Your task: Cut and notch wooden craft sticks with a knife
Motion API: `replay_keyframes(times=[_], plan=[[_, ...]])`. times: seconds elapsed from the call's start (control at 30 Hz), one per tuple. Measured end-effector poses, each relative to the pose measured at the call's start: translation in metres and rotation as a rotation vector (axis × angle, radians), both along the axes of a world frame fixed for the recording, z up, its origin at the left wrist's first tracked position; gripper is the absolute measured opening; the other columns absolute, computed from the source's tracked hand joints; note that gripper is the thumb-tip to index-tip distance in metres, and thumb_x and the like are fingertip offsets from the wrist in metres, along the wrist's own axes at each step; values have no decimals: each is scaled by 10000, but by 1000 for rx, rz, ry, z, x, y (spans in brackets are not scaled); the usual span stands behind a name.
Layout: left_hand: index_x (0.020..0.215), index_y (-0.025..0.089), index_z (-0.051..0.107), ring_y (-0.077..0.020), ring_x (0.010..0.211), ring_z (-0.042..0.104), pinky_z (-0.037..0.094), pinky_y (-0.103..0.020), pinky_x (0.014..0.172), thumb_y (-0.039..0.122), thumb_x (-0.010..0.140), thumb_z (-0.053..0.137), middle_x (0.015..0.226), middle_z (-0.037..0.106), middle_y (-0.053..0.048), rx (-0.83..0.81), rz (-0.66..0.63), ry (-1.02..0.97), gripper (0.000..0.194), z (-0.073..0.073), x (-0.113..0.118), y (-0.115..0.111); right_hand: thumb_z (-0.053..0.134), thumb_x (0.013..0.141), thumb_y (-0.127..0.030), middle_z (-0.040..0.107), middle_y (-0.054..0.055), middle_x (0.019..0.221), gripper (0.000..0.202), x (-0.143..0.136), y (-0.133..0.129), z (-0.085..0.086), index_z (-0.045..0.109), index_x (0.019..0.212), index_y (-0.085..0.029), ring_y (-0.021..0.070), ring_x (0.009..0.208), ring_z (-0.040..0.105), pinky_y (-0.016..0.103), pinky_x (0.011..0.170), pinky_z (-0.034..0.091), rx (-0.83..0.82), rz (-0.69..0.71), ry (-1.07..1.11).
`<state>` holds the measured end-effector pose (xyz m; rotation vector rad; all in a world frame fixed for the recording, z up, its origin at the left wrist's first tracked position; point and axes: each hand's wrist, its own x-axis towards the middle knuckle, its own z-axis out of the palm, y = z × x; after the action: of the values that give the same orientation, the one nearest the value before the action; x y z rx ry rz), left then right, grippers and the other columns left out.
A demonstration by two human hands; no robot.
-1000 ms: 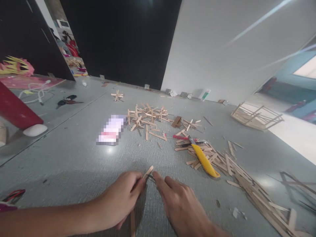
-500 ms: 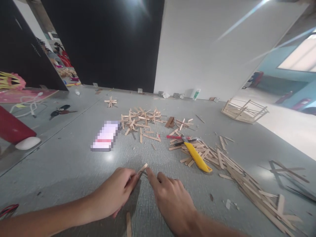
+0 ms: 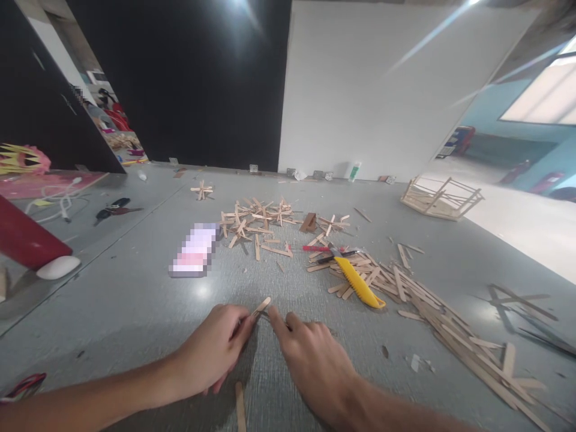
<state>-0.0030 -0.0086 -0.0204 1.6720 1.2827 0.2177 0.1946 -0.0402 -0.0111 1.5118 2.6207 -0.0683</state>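
Observation:
My left hand pinches a wooden craft stick between thumb and fingers, with the rounded end pointing up and away from me. Close on its right, my right hand is curled, its index fingertip beside the stick. A thin dark edge shows between the two hands, and what the right fingers close on is hidden. Below the left hand, another craft stick lies on the grey table. Beyond the hands are a heap of short stick pieces and a yellow-handled cutter.
Many loose craft sticks spread to the right. A phone lies left of centre. Farther off stand a stick-built frame, a small stick star and a glue bottle. A red cylinder lies at left.
The view has shifted slightly. Both hands keep almost the same pose around the craft stick, and the right index fingertip sits slightly lower.

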Motion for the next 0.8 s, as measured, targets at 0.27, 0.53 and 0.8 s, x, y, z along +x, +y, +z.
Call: replay_keyframes(times=[0.27,0.53,0.8], plan=[[774,242,407,-126,257,479,267,-144,219,679,1015,307,389,408,96,-3,-4,20,508,1,1,2,473,843,69,738,116,1029,703,2,-1,-3,396,1506,-152,237,744,755,307,605,523,17,-47,-17],[805,240,429,-134,268,489,279,-149,220,708,1005,294,398,431,86,-44,6,24,527,-1,2,3,490,837,48,737,86,951,684,1,-3,-9,421,1475,-189,219,676,735,284,561,454,66,-77,-5],[807,238,433,-127,270,475,264,-146,232,680,1016,307,390,410,92,-23,-16,24,505,0,0,1,483,832,64,726,107,980,719,1,-2,-3,391,1513,-144,251,708,747,321,568,519,9,-60,-38]])
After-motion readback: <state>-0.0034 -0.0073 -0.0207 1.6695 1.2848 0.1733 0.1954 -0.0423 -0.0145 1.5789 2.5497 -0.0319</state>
